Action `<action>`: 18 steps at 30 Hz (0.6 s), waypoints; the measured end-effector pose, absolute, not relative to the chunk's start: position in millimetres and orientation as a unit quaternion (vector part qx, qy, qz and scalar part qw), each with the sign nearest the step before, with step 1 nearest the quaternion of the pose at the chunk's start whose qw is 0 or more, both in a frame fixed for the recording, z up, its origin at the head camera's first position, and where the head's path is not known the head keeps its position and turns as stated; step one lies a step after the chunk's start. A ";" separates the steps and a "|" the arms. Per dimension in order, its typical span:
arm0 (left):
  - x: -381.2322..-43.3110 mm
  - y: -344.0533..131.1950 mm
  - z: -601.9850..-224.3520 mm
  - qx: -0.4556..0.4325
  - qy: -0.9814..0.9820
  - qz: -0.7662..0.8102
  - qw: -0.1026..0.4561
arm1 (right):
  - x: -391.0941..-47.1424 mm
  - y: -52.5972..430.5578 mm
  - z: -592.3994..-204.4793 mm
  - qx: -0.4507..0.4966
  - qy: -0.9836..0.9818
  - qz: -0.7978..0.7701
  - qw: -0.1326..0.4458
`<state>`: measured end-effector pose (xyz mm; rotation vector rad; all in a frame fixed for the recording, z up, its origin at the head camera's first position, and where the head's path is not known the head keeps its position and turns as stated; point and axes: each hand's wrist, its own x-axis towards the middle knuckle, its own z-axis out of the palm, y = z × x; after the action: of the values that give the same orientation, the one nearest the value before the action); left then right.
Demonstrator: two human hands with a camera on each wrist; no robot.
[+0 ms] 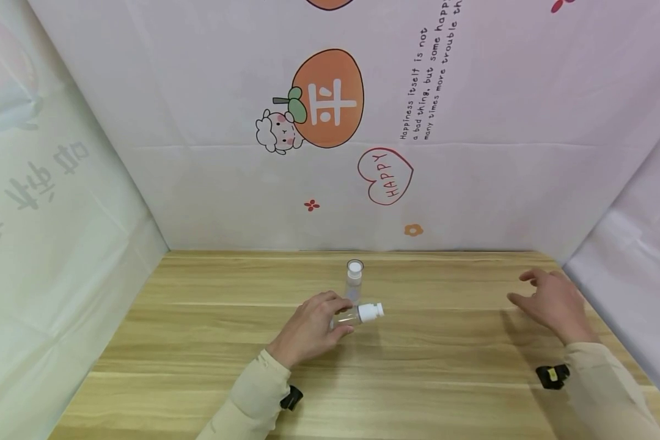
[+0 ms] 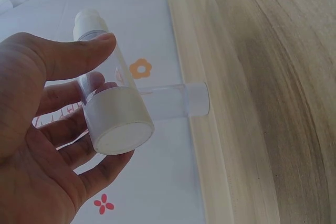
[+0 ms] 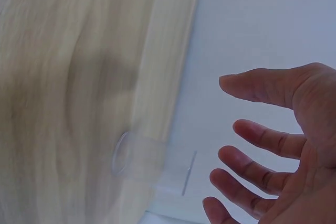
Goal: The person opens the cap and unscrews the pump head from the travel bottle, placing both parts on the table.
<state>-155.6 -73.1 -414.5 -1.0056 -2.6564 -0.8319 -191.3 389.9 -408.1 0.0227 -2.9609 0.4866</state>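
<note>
Two pump bottles and one clear cylinder (image 3: 157, 163) share the wooden surface (image 1: 445, 379) area, the held bottle (image 1: 370, 312) partly blocking the upright bottle (image 1: 354, 278) behind it. The left hand (image 1: 310, 327) clamps the tilted one between thumb and fingers; the right hand (image 1: 555, 302), thumb and fingers apart, hovers near the cylinder.

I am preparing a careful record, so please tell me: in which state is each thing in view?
Held bottle: tipped sideways, white pump head uncovered
Standing bottle: upright on the table
Left hand: gripping the held bottle
Right hand: open, holding nothing
Clear cap: loose, apart from the right hand
</note>
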 end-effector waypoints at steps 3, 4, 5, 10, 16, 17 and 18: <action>-155.3 -72.6 -414.1 -0.337 -0.895 -0.278 0.091 | -191.7 382.8 -405.5 0.016 -0.982 0.167 0.082; -155.3 -72.4 -414.1 -0.337 -0.895 -0.278 0.091 | -191.9 380.6 -404.7 0.020 -0.982 0.170 0.085; -155.4 -72.2 -414.1 -0.337 -0.895 -0.279 0.091 | -192.2 378.3 -404.0 0.024 -0.981 0.173 0.089; -155.8 -71.2 -414.0 -0.336 -0.895 -0.279 0.090 | -191.9 365.6 -399.4 0.043 -0.977 0.181 0.103; -155.5 -70.7 -413.9 -0.337 -0.895 -0.277 0.093 | -189.0 349.2 -394.8 0.061 -0.975 0.193 0.095; -155.4 -70.6 -413.8 -0.337 -0.895 -0.277 0.094 | -188.5 346.2 -394.4 0.063 -0.974 0.196 0.093; -155.4 -70.5 -413.7 -0.338 -0.894 -0.277 0.094 | -187.9 342.9 -394.0 0.066 -0.973 0.201 0.090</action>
<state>-155.4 -70.5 -413.7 -1.0025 -2.6536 -0.8229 -187.9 342.9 -394.0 0.1948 -2.8938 0.5979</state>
